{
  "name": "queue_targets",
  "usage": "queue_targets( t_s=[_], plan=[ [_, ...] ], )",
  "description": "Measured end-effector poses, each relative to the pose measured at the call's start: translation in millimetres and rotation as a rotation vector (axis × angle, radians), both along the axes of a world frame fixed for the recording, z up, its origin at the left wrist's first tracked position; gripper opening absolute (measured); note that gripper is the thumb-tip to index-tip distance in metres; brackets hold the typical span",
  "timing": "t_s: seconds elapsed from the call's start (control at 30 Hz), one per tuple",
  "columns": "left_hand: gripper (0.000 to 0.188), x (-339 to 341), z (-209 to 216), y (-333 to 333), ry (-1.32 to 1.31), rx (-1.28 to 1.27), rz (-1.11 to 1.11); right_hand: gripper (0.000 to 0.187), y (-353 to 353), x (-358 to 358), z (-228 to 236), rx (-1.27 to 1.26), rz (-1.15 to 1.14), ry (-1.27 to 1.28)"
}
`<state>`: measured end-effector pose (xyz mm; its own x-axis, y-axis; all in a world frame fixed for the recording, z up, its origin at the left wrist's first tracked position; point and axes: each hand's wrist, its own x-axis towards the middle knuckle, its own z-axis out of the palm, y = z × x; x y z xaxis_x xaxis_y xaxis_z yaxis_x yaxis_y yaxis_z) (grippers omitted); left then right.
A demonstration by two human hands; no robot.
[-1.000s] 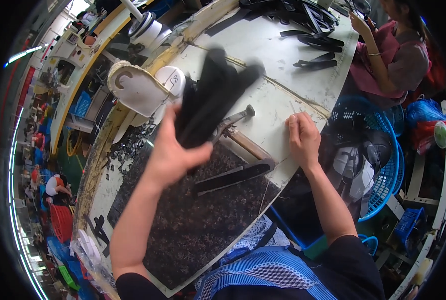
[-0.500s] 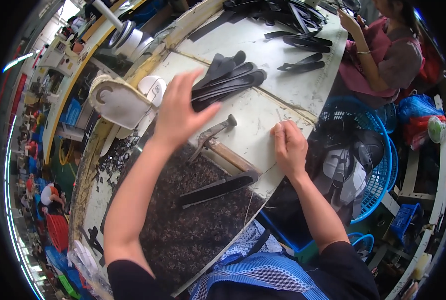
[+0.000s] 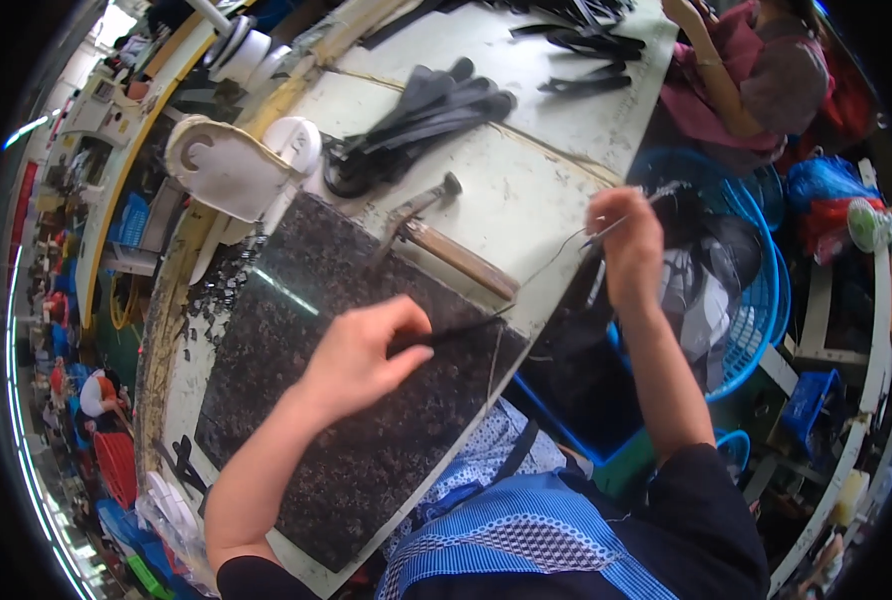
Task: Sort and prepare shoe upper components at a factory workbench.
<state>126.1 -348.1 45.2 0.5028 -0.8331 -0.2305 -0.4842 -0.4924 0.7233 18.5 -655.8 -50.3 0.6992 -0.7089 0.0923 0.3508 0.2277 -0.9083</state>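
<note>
Over the dark speckled slab (image 3: 341,470), my left hand (image 3: 371,350) has its thumb and fingers closed on one end of a black strip (image 3: 461,327), seen nearly edge-on and pointing right. My right hand (image 3: 628,240) is raised at the table's right edge, fingers curled around a thin silvery pen-like tool (image 3: 608,231). A fine dark thread (image 3: 546,272) runs from near that hand down toward the strip's far end. Beyond the slab lies a hammer (image 3: 461,258) with a wooden handle. Farther off is a fanned pile of black strips (image 3: 421,120).
A shoe-last-shaped pad (image 3: 228,172) and a white roll (image 3: 294,143) stand at the left. Small dark scraps (image 3: 221,290) litter the slab's left side. A blue basket (image 3: 766,300) with shoe parts is at the right. Another person (image 3: 756,85) sits at the far right.
My left hand has come back from the strip pile and taken the black strip on the slab. My right hand has risen outward to the right, and the thin tool now shows in it.
</note>
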Motion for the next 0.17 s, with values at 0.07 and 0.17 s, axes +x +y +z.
queue_targets(
  t_s=[0.07,0.17],
  plan=[
    [0.026,15,26,-20,0.049,-0.183,0.139,0.052,-12,-52,30,-0.312,-0.128,0.192],
    [0.047,84,35,-55,-0.009,-0.306,0.193,0.053,-21,-119,45,-0.418,-0.125,0.302]
  ],
)
